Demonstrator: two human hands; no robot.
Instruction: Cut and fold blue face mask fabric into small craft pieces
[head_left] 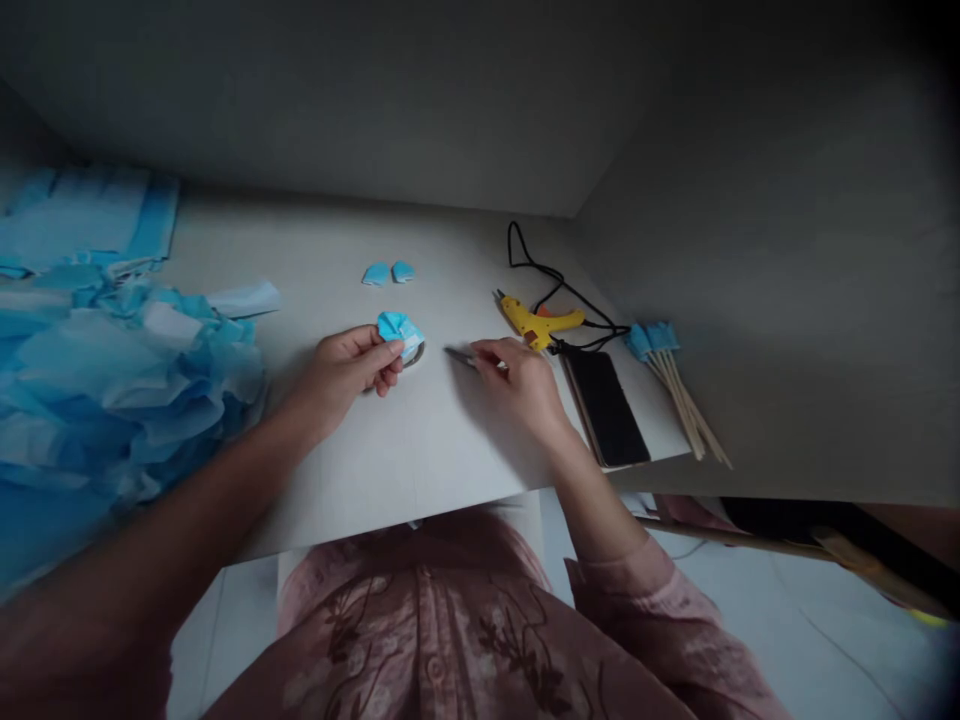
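Between the thumb and fingers of my left hand is a folded piece of light-blue crepe-like paper, raised a little over the table. A dark curved rim shows just under this piece; what it belongs to is mostly hidden. To the right, my right hand pinches a slim dark pointed tool, its tip toward the left hand. The tool's kind is not clear. Beyond my hands, two small folded blue pieces lie side by side on the table.
A large heap of blue and white sheets covers the table's left. On the right are a yellow glue gun with a black cord, a dark phone, and several wooden sticks with blue tips. Panels rise behind and at right.
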